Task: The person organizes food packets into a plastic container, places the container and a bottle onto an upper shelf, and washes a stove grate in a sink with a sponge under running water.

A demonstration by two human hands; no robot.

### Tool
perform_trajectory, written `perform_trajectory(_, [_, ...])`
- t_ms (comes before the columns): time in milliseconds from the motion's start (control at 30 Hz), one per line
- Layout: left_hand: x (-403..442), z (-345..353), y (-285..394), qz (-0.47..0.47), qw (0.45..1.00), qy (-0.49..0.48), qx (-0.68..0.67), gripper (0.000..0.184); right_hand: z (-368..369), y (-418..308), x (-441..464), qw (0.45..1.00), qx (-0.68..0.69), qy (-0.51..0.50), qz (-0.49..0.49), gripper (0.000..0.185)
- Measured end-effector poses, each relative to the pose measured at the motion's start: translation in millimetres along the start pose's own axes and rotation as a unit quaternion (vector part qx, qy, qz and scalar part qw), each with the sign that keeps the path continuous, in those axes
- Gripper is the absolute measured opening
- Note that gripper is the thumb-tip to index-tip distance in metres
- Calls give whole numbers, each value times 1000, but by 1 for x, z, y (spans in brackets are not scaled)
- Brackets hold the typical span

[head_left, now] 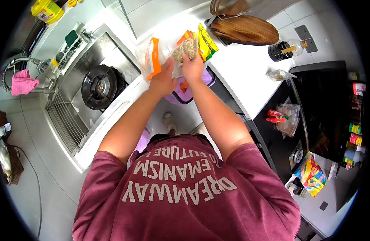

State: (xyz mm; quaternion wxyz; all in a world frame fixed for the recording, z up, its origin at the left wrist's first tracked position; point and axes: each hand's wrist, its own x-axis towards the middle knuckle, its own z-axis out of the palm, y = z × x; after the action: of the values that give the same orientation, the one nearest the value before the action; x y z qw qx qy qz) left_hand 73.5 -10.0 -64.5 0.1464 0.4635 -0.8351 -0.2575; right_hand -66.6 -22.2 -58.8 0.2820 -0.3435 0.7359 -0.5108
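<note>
Over the counter's edge, a clear plastic bag with orange bands [154, 59] spreads out, with beige grains [185, 50] gathered at its right end. My right hand [193, 69] is closed on the grain-filled end, thumb on top. On the bag's left part, my left hand [165, 78] has its fingers closed on the plastic; the fingertips are partly hidden. A yellow and green packet [208, 42] stands just beyond my right hand. Below both hands is a bin with a lilac liner [187, 95], with something orange inside.
To the left are a gas burner [100, 87], a steel sink area [68, 110] and a faucet holding a pink cloth [24, 83]. A wooden board [245, 30] leans at the back. Right of it stand a dark-filled jar [279, 51] and a black counter with red packets [276, 116].
</note>
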Motion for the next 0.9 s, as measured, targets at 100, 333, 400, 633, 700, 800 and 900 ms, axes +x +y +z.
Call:
perform_trajectory(100, [3,-9,11,-39,996,-79,15,80,2,-1,-3,999,-22,34,-18,29])
perform_trajectory(333, [13,-21,24,-83,982,-146,85,83,-6,-9,-6,998,-6,18,-59,32])
perform_trajectory(400, [20,-22,27,-96,976,-169,98,81,-10,-12,-7,998,-24,7,-66,31])
perform_trajectory(633, [19,-7,23,-94,993,-60,46,64,-8,-5,1,965,-233,-81,-86,30])
perform_trajectory(700, [15,-4,16,-82,996,18,11,60,-4,3,0,953,-247,-71,-159,35])
perform_trajectory(800, [8,1,6,-53,989,86,-106,60,-10,9,-15,963,-126,-24,-237,30])
perform_trajectory(900, [-6,-4,16,-10,985,122,-123,61,-28,-3,-43,980,-8,-29,-195,27])
